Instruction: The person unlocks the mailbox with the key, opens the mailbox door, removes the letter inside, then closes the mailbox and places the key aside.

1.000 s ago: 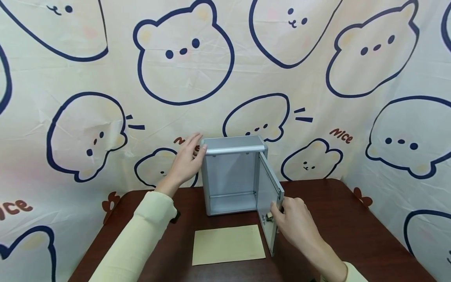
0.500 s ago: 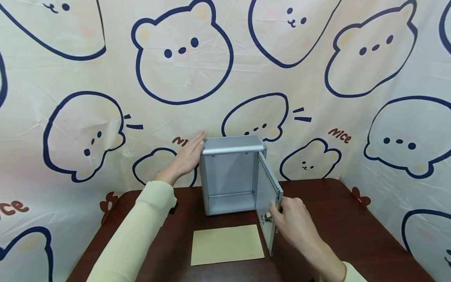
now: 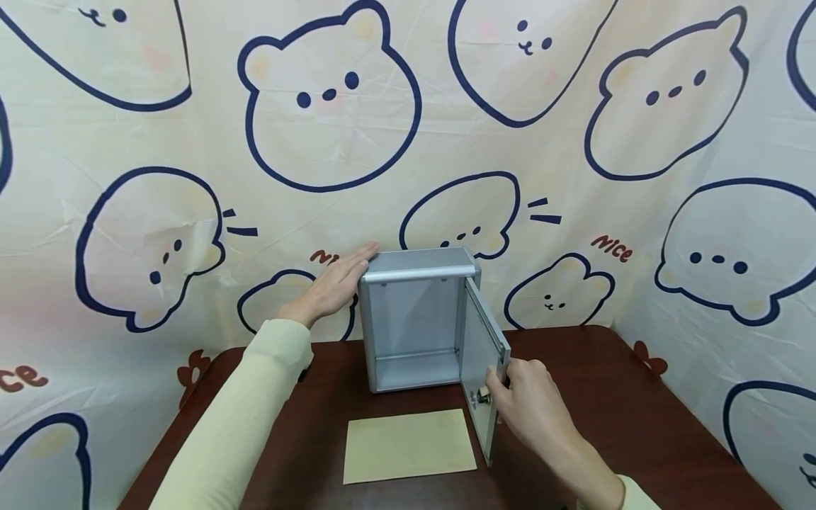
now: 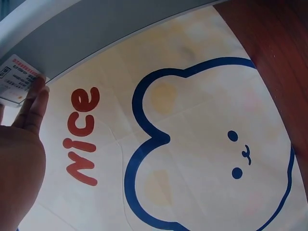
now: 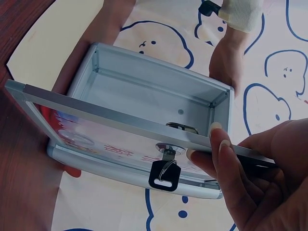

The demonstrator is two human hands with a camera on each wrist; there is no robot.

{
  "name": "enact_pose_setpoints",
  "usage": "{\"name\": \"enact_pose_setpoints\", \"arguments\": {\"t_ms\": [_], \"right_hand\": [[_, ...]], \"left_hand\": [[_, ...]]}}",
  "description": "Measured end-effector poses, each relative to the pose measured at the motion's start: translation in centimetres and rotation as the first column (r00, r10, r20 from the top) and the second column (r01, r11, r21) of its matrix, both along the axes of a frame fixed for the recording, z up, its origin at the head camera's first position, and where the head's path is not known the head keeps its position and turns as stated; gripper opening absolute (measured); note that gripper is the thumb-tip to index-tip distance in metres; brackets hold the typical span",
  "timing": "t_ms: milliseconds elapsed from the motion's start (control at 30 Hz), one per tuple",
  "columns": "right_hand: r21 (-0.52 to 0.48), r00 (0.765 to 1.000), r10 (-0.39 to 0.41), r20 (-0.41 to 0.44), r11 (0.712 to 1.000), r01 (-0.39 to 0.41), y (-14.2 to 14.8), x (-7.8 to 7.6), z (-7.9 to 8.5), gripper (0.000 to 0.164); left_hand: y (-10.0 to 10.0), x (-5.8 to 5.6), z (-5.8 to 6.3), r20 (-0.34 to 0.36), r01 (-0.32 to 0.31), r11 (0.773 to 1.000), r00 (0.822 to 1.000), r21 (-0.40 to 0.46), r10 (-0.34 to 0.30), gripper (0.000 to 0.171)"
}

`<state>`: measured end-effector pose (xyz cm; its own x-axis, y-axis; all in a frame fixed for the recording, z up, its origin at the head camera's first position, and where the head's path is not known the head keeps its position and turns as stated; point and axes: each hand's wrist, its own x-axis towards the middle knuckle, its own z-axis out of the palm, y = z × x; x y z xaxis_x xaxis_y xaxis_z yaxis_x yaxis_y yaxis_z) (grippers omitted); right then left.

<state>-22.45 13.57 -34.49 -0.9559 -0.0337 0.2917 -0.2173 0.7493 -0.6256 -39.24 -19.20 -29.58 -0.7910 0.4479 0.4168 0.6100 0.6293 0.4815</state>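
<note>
A grey metal box [image 3: 421, 264] stands upright on the table with its door [image 3: 479, 333] swung out toward me on the right. My left hand [image 3: 330, 287] rests with straight fingers against the box's upper left side. In the left wrist view, its fingers touch that side near a white printed label [image 4: 18, 79]. My right hand [image 3: 534, 400] pinches the door's free edge between thumb and fingers. A lock cam [image 3: 484, 394] sits on the door's inner face. From the outer face a black-headed key [image 5: 164, 175] with a ring sticks out of the lock.
A pale yellow rectangular sheet [image 3: 409, 448] lies on the dark red-brown table [image 3: 612, 397] before the box, close to the door's lower corner. Behind and beside the table hangs a cream cloth [image 3: 331, 142] with bear drawings.
My left hand has shifted from the box's front left corner farther back along its side, fingers closer together. The right hand keeps its grip, and the door's angle looks the same.
</note>
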Motion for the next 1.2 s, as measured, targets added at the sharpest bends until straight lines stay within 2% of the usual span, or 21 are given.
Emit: {"name": "enact_pose_setpoints", "arguments": {"t_ms": [167,367,600,867,1200], "right_hand": [[-0.003,1.0,0.007,0.009,1.0,-0.007,-0.07,0.08,0.08,0.03],[0.015,1.0,0.006,0.005,1.0,-0.006,0.16,0.12,0.47,0.041],[0.028,1.0,0.012,0.001,1.0,-0.012,0.26,0.04,0.57,0.044],[0.031,1.0,0.024,-0.019,0.999,-0.024,0.27,-0.17,0.07,0.021],[0.068,0.999,0.014,-0.045,0.998,-0.01,0.52,-0.16,-0.06,0.02]], "left_hand": [[-0.08,-0.03,-0.05,-0.026,0.013,1.0,1.0,0.007,-0.013,0.053],[0.34,-0.55,-0.15,-0.07,0.028,0.998,0.997,0.054,-0.024,0.052],[0.62,-0.8,-0.42,-0.097,0.013,0.997,0.995,0.082,-0.005,0.051],[0.35,-0.69,-0.79,-0.1,0.002,0.998,0.995,0.068,0.005,0.051],[0.29,-0.65,-0.88,-0.1,0.008,0.998,0.995,0.068,-0.001,0.05]]}}
